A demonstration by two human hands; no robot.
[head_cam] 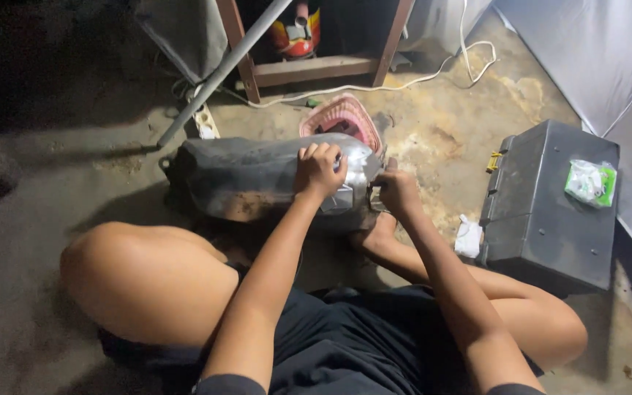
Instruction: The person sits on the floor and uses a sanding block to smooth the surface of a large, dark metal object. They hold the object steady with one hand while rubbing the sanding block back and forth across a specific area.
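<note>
A dark, dusty metal tank, long and rounded like a motorcycle fuel tank, lies on its side on the concrete floor in front of my crossed legs. My left hand rests curled on top of its shiny right end, pressing it down. My right hand is closed on a small tool at the tank's right end; the tool is mostly hidden by my fingers. A pink slotted basket sits just behind the tank.
A grey plastic toolbox stands at the right with a green-and-white packet on its lid and a white rag beside it. A wooden frame, a slanting grey pipe and a white cable lie beyond. White sheeting hangs far right.
</note>
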